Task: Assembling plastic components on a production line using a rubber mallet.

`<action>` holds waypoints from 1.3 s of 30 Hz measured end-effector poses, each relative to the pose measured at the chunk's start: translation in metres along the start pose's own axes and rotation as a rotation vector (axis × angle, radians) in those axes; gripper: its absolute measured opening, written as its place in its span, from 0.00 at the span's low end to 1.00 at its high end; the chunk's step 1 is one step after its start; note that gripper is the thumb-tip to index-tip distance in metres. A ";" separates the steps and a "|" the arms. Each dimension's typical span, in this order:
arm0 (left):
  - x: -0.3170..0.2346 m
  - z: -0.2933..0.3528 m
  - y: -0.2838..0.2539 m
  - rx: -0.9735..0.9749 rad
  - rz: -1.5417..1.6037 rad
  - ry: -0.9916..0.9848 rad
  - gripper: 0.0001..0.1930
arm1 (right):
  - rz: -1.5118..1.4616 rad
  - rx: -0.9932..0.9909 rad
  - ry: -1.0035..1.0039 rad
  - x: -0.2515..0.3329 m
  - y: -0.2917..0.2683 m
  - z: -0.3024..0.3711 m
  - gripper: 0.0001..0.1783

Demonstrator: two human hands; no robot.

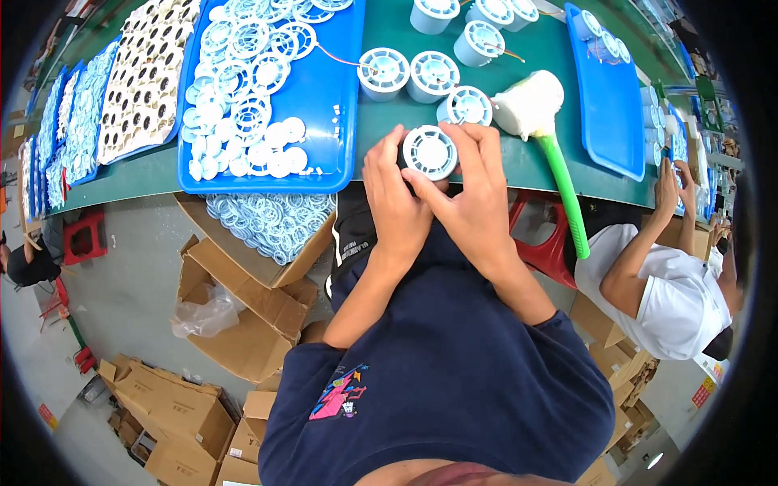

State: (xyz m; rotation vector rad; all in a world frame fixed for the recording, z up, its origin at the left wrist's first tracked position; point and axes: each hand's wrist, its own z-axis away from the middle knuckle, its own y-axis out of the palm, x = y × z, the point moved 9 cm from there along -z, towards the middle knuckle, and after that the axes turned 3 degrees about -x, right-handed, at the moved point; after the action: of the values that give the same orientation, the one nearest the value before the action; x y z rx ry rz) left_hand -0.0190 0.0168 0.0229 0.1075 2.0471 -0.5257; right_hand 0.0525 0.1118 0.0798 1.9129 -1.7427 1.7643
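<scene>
Between my two hands, at the table's near edge, is a round part with a slotted pale-blue cover (430, 153) and a dark side. My left hand (395, 190) wraps its left side, fingers curled round it. From the right, my right hand (472, 190) grips it, thumb at the near rim. Just beyond my right fingers stands a pale-blue cup-shaped housing (468, 105) with a slotted top, partly covered by them. A mallet lies to the right, its head (531, 105) whitish and its green handle (565, 194) reaching past the table edge.
A blue tray (347, 154) at left holds slotted rings and small discs. More cup-shaped housings (384, 73), some with wires, stand on the green table (535, 32). Another blue tray (612, 134) lies right, near a co-worker in white (664, 300). Cardboard boxes (243, 308) crowd the floor.
</scene>
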 end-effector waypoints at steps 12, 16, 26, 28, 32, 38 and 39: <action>0.000 -0.008 0.001 -0.035 -0.027 0.040 0.41 | 0.045 -0.014 0.015 0.004 0.002 -0.011 0.32; -0.009 -0.015 0.002 -0.033 0.023 0.068 0.43 | 0.106 -0.047 0.015 0.007 -0.006 -0.014 0.31; -0.015 -0.009 -0.007 0.161 0.107 -0.040 0.32 | 0.481 -0.339 0.095 -0.055 -0.101 0.013 0.28; -0.016 -0.011 0.000 0.201 0.148 -0.017 0.32 | 0.578 -0.322 0.111 -0.083 -0.107 0.024 0.28; -0.023 -0.019 0.024 0.310 0.197 0.060 0.33 | 0.593 -0.223 0.158 -0.125 -0.103 0.029 0.22; -0.031 -0.035 0.059 0.388 0.267 0.120 0.31 | 0.248 -0.229 0.389 -0.108 -0.145 0.017 0.18; -0.031 -0.038 0.061 0.404 0.267 0.105 0.31 | 0.148 -0.259 0.383 -0.097 -0.152 0.021 0.18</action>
State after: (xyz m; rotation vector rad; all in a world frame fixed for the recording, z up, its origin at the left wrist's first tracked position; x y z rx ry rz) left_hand -0.0160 0.0914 0.0454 0.6513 1.9611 -0.7693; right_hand 0.1954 0.2218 0.0992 1.2794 -1.8886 1.7018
